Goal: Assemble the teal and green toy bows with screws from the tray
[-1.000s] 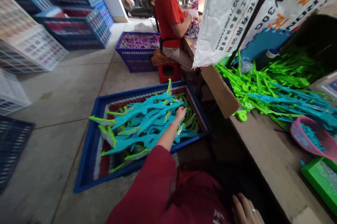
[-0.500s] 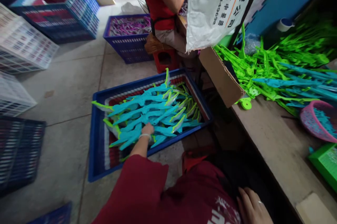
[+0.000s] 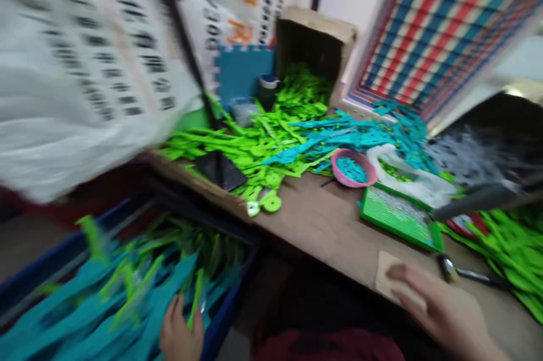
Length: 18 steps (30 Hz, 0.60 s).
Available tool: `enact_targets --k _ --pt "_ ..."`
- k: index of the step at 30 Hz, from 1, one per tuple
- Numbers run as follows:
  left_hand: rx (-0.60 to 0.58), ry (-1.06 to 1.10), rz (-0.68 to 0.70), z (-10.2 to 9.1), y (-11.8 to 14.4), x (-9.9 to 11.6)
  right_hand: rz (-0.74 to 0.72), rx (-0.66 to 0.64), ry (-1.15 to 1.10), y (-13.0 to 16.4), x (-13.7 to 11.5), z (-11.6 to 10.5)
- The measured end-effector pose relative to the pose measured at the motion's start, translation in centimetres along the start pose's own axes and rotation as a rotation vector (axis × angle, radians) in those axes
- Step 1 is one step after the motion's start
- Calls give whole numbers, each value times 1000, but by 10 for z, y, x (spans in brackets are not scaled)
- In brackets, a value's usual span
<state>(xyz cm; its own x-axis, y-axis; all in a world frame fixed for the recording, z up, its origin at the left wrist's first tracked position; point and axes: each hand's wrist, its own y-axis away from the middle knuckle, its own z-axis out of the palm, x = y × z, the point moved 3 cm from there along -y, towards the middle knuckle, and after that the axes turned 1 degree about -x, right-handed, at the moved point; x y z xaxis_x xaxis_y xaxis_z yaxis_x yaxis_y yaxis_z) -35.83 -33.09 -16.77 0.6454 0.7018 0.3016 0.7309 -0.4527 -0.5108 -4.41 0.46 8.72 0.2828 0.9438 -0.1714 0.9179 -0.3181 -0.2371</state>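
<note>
— Where is the left hand [image 3: 180, 335]?
— Near left, in the blue crate [image 3: 231, 307], fingers closed around a green-and-teal plastic strip [image 3: 195, 299], likely to lift it out.
— And the right hand [image 3: 441, 307]?
— Open, flat by the table [image 3: 322, 225] edge, probably bracing.

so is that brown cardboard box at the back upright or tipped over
Tipped on its side: the brown cardboard box faces its opening forward, with bright green plastic parts spilling from it.

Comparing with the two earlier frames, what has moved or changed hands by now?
The view has swung right, onto the workbench. The right hand has risen from the lap to the bench edge. The left hand stays in the blue crate among the teal-and-green pieces; its grip is blurred.
</note>
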Motion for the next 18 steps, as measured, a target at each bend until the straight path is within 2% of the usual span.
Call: enact_targets --k 2,4,5,8,10,11,13,14,16,17,18 --pt "50 221 118 1 -8 48 57 63 32 -54 26 -28" --pt "32 489 345 -5 -21 115 135 11 213 -117 55 -31" --pt "-17 620 508 -12 -29 153 152 -92 305 -147 68 -24" --pt "-71 946 978 -42 -61 253 180 -157 368 -214 99 2" --pt "-29 1067 1173 -61 -87 299 168 -211 364 -236 113 19" --pt "-24 1111 1212 -68 -101 316 158 -253 354 -241 118 26" --pt "-34 1234 1152 -73 -132 340 145 -352 322 -245 130 38" --pt "-85 1339 1033 -71 -150 350 146 -399 303 -245 136 43" --pt "-228 1580 635 -55 -190 366 160 -461 257 -245 146 52" --pt "-314 1690 340 -41 -211 373 168 -470 229 -246 150 55" --pt "-336 1730 132 -26 -231 380 175 -467 199 -247 153 57"
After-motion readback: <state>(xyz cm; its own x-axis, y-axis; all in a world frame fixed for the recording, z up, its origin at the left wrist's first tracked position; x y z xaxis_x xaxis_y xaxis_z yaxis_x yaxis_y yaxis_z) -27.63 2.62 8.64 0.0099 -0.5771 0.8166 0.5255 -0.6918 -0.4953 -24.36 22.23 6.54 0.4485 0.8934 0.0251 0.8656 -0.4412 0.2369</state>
